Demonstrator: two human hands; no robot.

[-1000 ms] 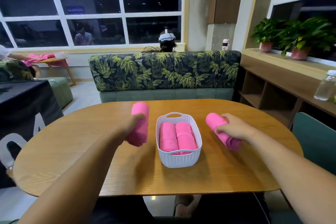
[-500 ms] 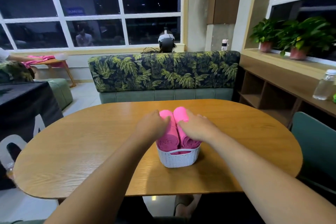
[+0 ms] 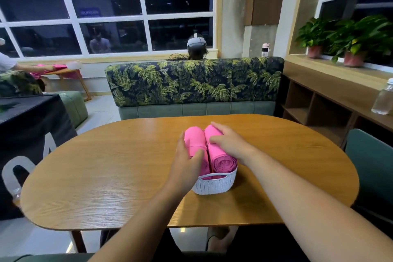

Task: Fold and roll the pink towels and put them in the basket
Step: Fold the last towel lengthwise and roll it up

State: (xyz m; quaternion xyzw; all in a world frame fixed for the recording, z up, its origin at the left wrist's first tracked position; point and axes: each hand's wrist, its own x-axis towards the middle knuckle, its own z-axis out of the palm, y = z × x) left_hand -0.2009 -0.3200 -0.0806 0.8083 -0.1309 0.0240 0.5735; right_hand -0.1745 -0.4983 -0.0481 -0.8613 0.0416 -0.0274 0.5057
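Observation:
Two rolled pink towels lie side by side on top of the white plastic basket in the middle of the wooden table. My left hand grips the left roll, fingers on its outer side and thumb across its top. My right hand lies over the right roll, fingers curved around its far end. The spiral end of the right roll faces me above the basket's near rim. Whatever lies lower in the basket is hidden.
A palm-print sofa back stands just beyond the table. To the right are a teal chair, a wooden shelf unit with a clear bottle and potted plants. A black-draped table stands at left.
One second ago each hand held a roll in the air beside the basket, which had two rolls in it. Both hands brought their rolls inward and set them on top.

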